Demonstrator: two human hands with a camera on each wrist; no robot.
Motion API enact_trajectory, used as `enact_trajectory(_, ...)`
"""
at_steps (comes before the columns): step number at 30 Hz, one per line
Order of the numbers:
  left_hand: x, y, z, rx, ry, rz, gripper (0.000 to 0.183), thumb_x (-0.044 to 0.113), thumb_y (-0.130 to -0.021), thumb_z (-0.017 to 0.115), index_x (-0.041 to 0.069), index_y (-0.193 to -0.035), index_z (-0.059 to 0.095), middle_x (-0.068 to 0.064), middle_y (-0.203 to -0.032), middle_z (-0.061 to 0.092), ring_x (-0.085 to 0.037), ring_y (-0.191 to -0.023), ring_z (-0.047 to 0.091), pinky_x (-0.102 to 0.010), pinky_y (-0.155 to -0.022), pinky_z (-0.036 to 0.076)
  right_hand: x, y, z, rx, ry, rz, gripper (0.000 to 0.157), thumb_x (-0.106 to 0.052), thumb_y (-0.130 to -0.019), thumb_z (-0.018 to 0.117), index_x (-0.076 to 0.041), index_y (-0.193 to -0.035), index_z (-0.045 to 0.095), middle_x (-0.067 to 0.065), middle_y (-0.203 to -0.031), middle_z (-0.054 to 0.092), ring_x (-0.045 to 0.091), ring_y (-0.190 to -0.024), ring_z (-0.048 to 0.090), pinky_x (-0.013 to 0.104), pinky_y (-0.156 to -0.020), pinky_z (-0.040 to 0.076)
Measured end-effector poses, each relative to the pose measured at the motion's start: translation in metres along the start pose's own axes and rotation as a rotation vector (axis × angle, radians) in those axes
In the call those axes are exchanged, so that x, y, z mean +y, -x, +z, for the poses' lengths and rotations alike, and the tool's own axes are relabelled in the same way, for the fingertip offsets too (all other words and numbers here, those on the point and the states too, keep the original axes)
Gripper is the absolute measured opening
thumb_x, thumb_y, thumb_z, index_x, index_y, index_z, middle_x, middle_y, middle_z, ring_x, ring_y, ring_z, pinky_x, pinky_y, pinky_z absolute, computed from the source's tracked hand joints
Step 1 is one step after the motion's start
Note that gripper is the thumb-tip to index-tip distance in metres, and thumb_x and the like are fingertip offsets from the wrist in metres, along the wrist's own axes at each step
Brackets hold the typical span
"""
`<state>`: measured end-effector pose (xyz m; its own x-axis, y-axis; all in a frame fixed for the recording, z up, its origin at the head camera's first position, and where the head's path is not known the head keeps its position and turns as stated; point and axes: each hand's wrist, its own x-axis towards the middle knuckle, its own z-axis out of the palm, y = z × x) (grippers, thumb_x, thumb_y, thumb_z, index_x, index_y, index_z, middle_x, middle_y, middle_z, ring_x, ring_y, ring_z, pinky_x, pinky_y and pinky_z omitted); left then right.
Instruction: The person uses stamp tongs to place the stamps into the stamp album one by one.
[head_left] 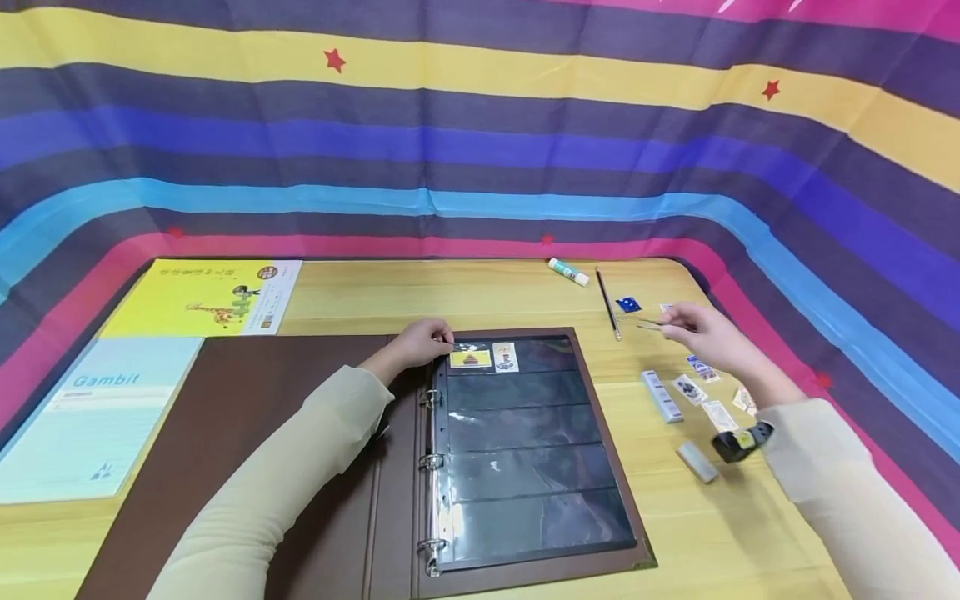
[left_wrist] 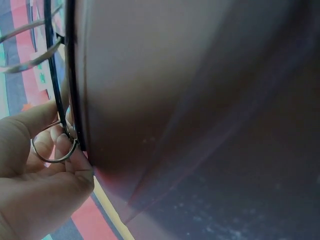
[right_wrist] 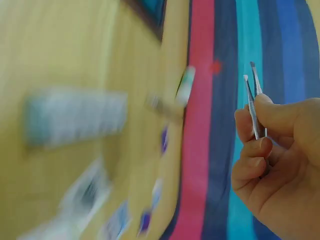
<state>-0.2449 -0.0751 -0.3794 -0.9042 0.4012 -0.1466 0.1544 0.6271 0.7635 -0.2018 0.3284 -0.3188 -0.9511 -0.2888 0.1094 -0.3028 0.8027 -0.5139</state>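
While the right hand (head_left: 705,335) holds tweezers (right_wrist: 251,106), the binder's edge (head_left: 608,440) lies apart.

The ring binder (head_left: 285,375) lay open on the table (head_left: 412,292), two stamps (head_left: 470,359) in the top row of its page (head_left: 532,471). A notebook (head_left: 97,433) lay to its left, a booklet (head_left: 161,296) behind that; to its right lay loose stamps (head_left: 688,389), with a pencil (head_left: 607,304) and glue stick (head_left: 568,272) farther back.

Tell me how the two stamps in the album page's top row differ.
The left stamp is mostly yellow; the right stamp is mostly white. The left stamp is wider than tall, the right stamp taller than wide. Both sit in the top row of the black page.
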Motion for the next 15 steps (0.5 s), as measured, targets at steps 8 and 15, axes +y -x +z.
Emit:
enact_trajectory(8,-0.001,0.002,-0.001,0.004,0.010,-0.004,0.006,0.008,-0.080,0.049,0.002,-0.081,0.051,-0.006,-0.071,0.044,-0.015,-0.055,0.040,-0.026,-0.051,0.036,0.052,0.052,-0.010,-0.042,0.100,0.118,0.016,-0.013,-0.082,0.051,0.000,-0.089,0.054,0.008,-0.075,0.054,0.017,-0.065,0.046,0.028,-0.054,0.039)
enact_trajectory(15,0.000,0.001,0.001,0.003,0.009,-0.006,0.005,0.008,-0.080,0.051,0.003,-0.080,0.051,-0.005,-0.070,0.044,-0.015,-0.055,0.040,-0.025,-0.051,0.036,0.068,0.068,-0.001,-0.107,0.150,0.087,0.006,-0.010,-0.077,0.057,-0.005,-0.080,0.056,0.001,-0.072,0.052,0.013,-0.066,0.046,0.030,-0.057,0.038)
